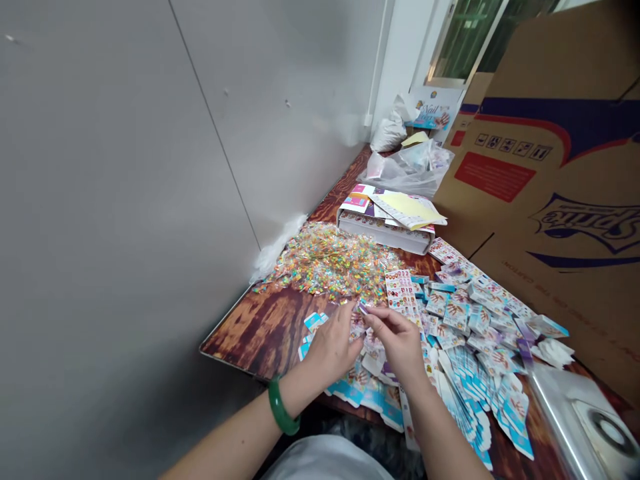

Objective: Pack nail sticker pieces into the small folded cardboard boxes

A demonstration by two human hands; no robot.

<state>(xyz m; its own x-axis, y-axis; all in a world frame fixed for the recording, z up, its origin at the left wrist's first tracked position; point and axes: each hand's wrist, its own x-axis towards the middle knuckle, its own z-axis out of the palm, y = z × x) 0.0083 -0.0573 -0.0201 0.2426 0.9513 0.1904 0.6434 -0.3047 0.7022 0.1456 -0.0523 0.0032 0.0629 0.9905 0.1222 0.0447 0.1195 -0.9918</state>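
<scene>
My left hand (333, 347), with a green bangle (281, 407) on the wrist, and my right hand (400, 340) meet over a wooden table (260, 330). Both pinch the same small clear packet (361, 308) between their fingertips. Under my hands lie several printed paper cards (465, 373) with hand pictures and blue edges. Beyond my fingers spreads a heap of clear packets with colourful bits (330, 263). A sheet of sticker strips (400, 293) lies just right of the heap.
A flat box with papers on top (387, 220) sits farther back, then plastic bags (410, 167). A big Sprite cardboard carton (555, 187) stands along the right. A grey wall (150, 167) runs on the left. A metal device (585, 420) sits at the near right.
</scene>
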